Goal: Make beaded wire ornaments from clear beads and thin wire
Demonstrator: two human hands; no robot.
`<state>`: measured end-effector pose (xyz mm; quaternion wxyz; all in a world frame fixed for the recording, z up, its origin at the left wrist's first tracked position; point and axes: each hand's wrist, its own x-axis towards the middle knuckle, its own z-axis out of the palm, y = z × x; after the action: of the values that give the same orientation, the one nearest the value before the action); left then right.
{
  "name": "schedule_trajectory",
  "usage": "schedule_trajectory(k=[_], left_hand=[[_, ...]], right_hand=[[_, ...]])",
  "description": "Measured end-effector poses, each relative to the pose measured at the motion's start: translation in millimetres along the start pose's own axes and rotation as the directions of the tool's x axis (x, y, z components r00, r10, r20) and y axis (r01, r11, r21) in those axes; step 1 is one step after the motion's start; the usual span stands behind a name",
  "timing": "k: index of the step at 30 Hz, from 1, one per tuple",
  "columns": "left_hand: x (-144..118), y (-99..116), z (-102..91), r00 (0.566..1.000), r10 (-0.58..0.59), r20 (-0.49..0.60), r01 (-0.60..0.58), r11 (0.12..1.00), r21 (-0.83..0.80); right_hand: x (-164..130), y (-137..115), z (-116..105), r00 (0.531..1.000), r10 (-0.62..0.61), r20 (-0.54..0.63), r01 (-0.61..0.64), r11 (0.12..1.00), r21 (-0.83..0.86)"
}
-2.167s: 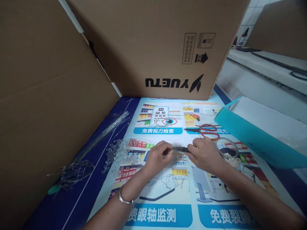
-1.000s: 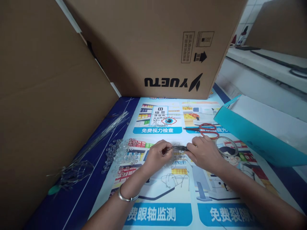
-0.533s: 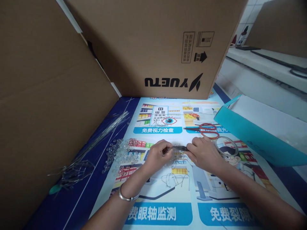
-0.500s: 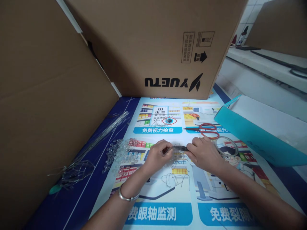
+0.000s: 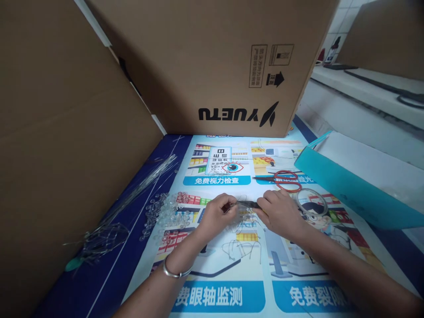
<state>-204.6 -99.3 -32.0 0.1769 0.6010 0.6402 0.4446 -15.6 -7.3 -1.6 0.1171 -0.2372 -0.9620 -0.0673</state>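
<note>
My right hand (image 5: 280, 214) is closed around a pair of dark-jawed pliers (image 5: 248, 204), their tips pointing left. Facing it, my left hand (image 5: 218, 217) is pinched shut at the plier tips, apparently on thin wire (image 5: 239, 201); the exact piece is hard to make out. Beneath both hands lies a tangle of thin wire pieces (image 5: 243, 223), with more bent wires (image 5: 241, 251) nearer me. Left of my left hand, many clear beads (image 5: 172, 216) are spread over the printed mat.
Red-handled scissors (image 5: 287, 181) and a tape roll (image 5: 312, 202) lie beyond my right hand. A teal box (image 5: 357, 187) stands at the right. A bundle of long wires (image 5: 139, 185) lies at the left. Cardboard panels (image 5: 212, 66) rise behind and at the left.
Both hands stay in nearly the same place, with the pliers still at my left fingertips. The whole view has shifted very slightly.
</note>
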Motion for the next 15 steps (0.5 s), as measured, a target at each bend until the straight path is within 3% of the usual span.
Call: schedule_trajectory(k=[8, 15], left_hand=[[1, -10, 3.9, 0.999, -0.041, -0.034, 0.036, 0.991, -0.130], [0, -14, 3.9, 0.993, -0.113, 0.016, 0.113, 0.949, -0.293]], right_hand=[[-2, 11, 15, 0.987, 0.067, -0.145, -0.038, 0.980, 0.193], [-4, 16, 25, 0.973, 0.140, -0.183, -0.074, 0.943, 0.326]])
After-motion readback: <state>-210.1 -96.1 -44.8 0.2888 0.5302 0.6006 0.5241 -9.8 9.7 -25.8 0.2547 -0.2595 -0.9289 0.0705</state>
